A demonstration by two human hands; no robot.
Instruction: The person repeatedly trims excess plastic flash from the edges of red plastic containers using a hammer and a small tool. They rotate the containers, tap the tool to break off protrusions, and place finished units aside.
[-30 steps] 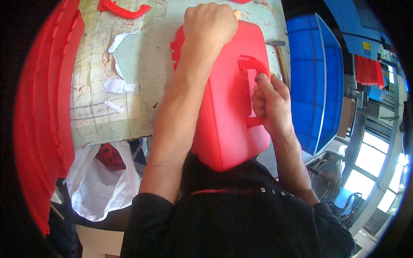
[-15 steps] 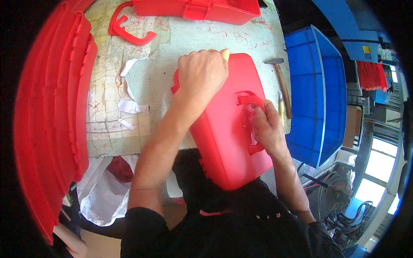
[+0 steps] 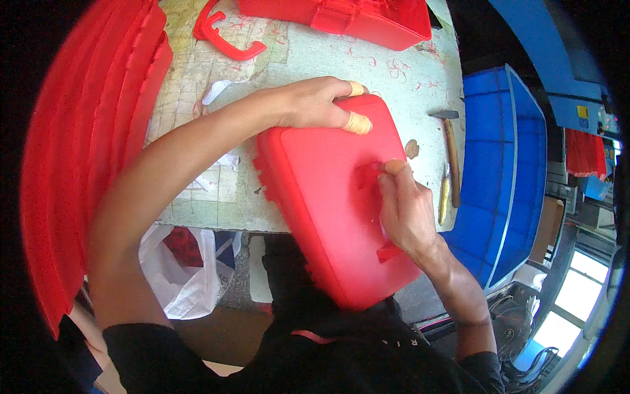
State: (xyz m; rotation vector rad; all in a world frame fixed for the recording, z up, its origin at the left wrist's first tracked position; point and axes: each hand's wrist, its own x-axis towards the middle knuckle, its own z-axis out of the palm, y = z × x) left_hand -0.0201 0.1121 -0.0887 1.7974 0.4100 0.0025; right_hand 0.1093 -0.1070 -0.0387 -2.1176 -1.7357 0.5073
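Observation:
A red plastic case [image 3: 335, 190] rests tilted across the near edge of the worktable, its near end against my black shirt. My left hand [image 3: 321, 105], with yellow tape on its thumb and a finger, grips the far edge of the case, thumb lying on the upper face. My right hand [image 3: 408, 213] is closed at the case's recessed handle, fingers curled in; the hand covers most of the handle. A loose red handle [image 3: 230, 49] lies farther off on the table. Beyond it sits another red case part [image 3: 341, 18].
A hammer [image 3: 451, 157] and a yellow-handled tool [image 3: 445, 197] lie along the table's right side. A blue crate [image 3: 492, 171] stands to the right. Stacked red shells [image 3: 85, 151] rise at the left. A white bag [image 3: 180, 282] hangs below. A person's arm [image 3: 88, 325] shows lower left.
My left hand has turned from a fist-like hold to a spread grip over the case's far edge, its elbow swinging left. The right hand has curled tighter at the handle. The view has shifted.

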